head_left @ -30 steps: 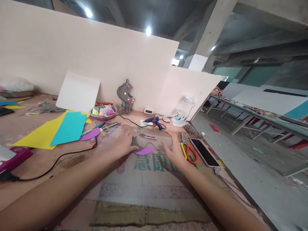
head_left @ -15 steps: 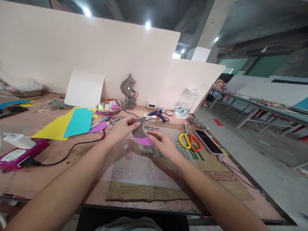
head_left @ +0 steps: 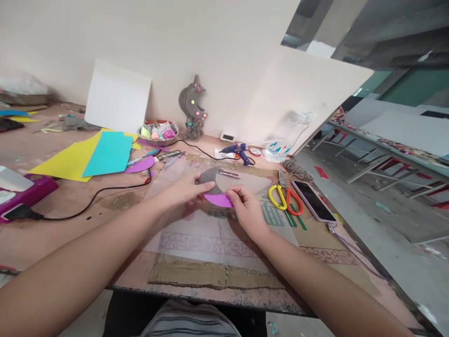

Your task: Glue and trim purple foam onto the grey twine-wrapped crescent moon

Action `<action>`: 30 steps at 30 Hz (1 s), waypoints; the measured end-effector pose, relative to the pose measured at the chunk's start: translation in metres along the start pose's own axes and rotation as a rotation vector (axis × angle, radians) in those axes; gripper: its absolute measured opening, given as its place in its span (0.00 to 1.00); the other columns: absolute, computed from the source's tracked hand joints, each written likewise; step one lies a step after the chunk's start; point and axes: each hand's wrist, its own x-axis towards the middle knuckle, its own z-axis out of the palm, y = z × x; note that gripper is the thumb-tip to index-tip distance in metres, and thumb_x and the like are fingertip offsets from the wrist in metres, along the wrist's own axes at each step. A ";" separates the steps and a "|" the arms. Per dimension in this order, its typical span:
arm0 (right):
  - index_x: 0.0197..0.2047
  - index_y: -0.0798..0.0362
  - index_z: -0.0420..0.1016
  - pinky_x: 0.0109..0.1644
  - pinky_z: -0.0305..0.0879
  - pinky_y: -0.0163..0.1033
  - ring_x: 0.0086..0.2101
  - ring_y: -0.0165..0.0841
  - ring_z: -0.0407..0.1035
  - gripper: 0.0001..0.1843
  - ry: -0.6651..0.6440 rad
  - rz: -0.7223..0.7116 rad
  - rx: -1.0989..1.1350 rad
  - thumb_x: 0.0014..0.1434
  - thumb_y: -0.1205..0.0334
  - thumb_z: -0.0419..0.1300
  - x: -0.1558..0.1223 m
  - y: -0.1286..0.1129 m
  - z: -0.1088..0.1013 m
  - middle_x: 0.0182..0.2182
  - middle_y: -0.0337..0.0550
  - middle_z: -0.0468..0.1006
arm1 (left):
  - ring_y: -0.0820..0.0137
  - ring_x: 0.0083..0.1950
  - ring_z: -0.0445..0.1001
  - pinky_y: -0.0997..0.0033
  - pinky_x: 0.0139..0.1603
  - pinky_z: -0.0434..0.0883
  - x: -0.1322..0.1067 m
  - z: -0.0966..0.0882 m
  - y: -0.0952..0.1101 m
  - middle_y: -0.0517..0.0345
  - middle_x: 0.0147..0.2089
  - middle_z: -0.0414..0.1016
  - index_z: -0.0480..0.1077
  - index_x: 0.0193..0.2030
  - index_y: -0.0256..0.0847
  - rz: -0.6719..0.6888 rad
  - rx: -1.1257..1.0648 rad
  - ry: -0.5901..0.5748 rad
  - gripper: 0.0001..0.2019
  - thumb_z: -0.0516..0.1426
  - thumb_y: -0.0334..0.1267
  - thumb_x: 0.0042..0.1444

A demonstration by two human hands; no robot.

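My left hand pinches a grey crescent-shaped piece between thumb and fingers, over the middle of the table. Along its lower side shows a purple piece with a curved edge, flat and thin like felt or paper. My right hand has thumb and forefinger closed on the right end of the purple piece. Whether grey and purple are joined I cannot tell. Just beyond lie small thread snips. Scissors with yellow and orange handles rest to the right of my right hand.
A blue glue gun, a clear jar, grey yarn and a phone lie behind and right. Left are yellow and turquoise sheets, a purple power strip and its cord. A decorated grey moon leans on the wall.
The grey crescent has been tipped lower and flatter, so more of the purple piece shows. My right fingers have closed on the purple edge. The view has tilted down.
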 end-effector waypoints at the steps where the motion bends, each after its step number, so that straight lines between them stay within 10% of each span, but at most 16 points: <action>1: 0.33 0.53 0.68 0.37 0.60 0.35 0.31 0.30 0.64 0.12 -0.010 -0.028 -0.021 0.60 0.54 0.51 0.000 -0.001 0.000 0.28 0.39 0.70 | 0.76 0.17 0.65 0.77 0.17 0.60 0.000 0.000 -0.001 0.61 0.19 0.68 0.67 0.33 0.36 0.011 0.023 -0.003 0.20 0.60 0.53 0.46; 16: 0.33 0.51 0.66 0.51 0.57 0.41 0.45 0.34 0.62 0.06 -0.033 -0.257 -0.176 0.61 0.62 0.51 0.003 0.002 -0.001 0.39 0.43 0.66 | 0.72 0.24 0.72 0.75 0.22 0.67 -0.004 -0.008 0.007 0.59 0.27 0.70 0.66 0.38 0.38 0.229 0.281 0.256 0.15 0.55 0.48 0.52; 30: 0.25 0.52 0.64 0.43 0.61 0.38 0.36 0.33 0.65 0.14 0.066 -0.244 -0.231 0.61 0.57 0.51 0.022 0.020 -0.020 0.30 0.41 0.68 | 0.74 0.22 0.68 0.75 0.23 0.63 0.000 -0.023 0.009 0.62 0.26 0.68 0.66 0.36 0.39 0.291 0.451 0.334 0.11 0.53 0.45 0.54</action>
